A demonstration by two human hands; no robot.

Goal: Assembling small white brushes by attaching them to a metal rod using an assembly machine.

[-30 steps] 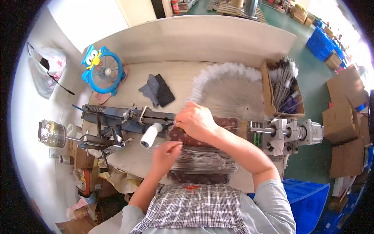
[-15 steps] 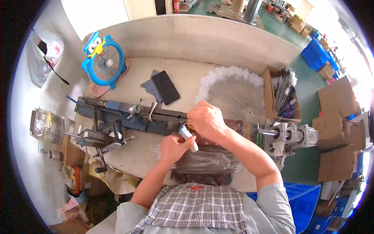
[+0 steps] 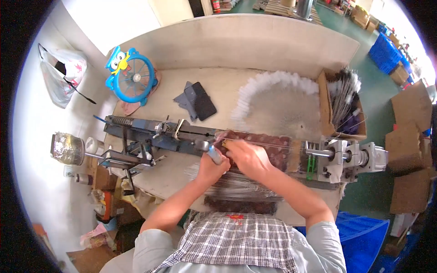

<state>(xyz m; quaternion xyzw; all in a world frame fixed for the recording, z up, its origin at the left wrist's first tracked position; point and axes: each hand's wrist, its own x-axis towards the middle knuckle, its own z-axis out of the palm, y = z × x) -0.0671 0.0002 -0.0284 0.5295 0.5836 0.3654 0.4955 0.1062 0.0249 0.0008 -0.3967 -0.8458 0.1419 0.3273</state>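
Observation:
My left hand (image 3: 212, 170) is closed around a slim white and blue tube (image 3: 215, 154), which tilts up toward the long metal bench fixture. Close on its right, my right hand (image 3: 249, 158) is closed in a pinch. A small yellowish bit shows at its fingertips, too small to name. Behind that hand a dark red patterned cloth (image 3: 268, 140) lies along the fixture, with thin wires stretched over it. A bundle of thin grey wires (image 3: 250, 187) lies just below both hands. The dark fixture bar (image 3: 191, 133) runs left from my hands.
Brushes with white bristle tips (image 3: 273, 82) fan out behind my hands. A cardboard box (image 3: 324, 103) of brushes stands at right, near a motor with a steel shaft (image 3: 321, 153). Farther left are a dark phone (image 3: 200, 101), a blue toy-shaped fan (image 3: 134, 77) and a crank frame (image 3: 125, 159).
My right hand has come nearer to me, uncovering more of the red cloth. My left hand has turned, and the tube's lower end is now hidden. The whole view has shifted slightly.

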